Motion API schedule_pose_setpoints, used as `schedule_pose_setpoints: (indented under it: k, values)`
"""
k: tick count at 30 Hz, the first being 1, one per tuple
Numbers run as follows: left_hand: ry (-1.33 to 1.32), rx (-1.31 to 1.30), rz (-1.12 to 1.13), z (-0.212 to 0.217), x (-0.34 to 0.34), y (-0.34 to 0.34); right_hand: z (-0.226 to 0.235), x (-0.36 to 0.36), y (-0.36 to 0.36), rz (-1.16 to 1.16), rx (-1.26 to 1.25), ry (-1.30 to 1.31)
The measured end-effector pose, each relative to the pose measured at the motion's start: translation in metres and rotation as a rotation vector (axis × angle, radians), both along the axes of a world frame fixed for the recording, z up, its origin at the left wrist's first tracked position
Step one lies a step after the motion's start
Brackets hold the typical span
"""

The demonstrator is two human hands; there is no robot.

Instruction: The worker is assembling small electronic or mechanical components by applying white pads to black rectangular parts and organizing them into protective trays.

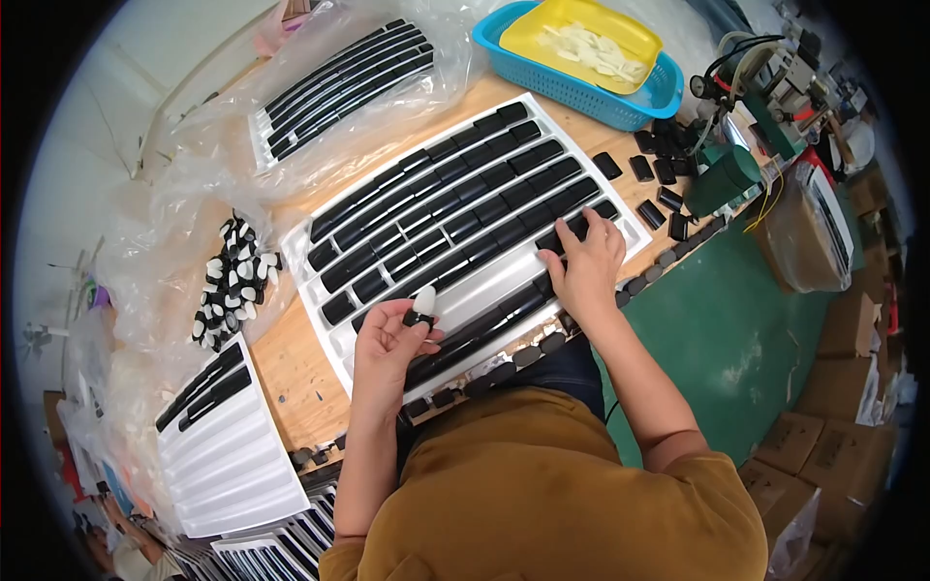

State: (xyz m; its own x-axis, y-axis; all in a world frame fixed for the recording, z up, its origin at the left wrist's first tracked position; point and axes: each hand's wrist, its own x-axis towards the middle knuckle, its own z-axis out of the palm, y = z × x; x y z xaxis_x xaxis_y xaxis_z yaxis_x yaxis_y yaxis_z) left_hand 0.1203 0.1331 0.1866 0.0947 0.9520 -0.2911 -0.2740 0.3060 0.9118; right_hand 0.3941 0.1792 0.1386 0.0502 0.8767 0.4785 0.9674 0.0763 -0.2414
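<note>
On the table before me lies a white moulded tray [504, 276] with rows of glossy black rectangular pieces [465, 198] in its grooves. My left hand [386, 351], above the tray's near left part, pinches a small black piece with a white oval tip [423, 302]. My right hand [589, 266] rests at the right end of a partly filled row. Its thumb and fingers lie around a black rectangular piece [549, 240] there, partly covered by the fingers. Left of that piece, the groove shows bare white. The nearest row [484, 334] holds black pieces.
A pile of black-and-white pieces [232, 281] lies at left. A partly filled tray [228, 441] overhangs the left edge; another [349, 92] sits on plastic film behind. A blue basket [581, 102] holds a yellow tray [528, 34]. Loose black pieces [649, 213] and a machine [775, 87] stand right.
</note>
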Motion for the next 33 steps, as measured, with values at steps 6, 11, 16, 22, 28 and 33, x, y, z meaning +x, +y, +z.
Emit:
schedule_pose_setpoints:
  k: [6,11,16,22,28,33]
  values:
    - [0.057,0.069,0.005,0.002,0.005,0.0,0.008,0.013,0.007,0.054,-0.077,0.106]
    - [0.033,0.052,-0.031,-0.002,0.005,0.0,0.018,0.036,0.023,0.258,-0.219,0.151]
    - [0.032,0.054,-0.027,-0.005,0.005,-0.002,0.032,0.048,0.044,0.455,-0.39,0.123]
    - [0.034,0.056,-0.018,-0.005,0.005,-0.001,0.04,0.051,0.072,0.59,-0.58,0.036]
    - [0.031,0.058,0.008,-0.008,0.0,-0.002,0.046,0.049,0.068,0.633,-0.573,-0.014]
    - [0.04,0.053,0.016,-0.009,-0.001,-0.001,0.055,0.042,0.057,0.665,-0.506,0.022]
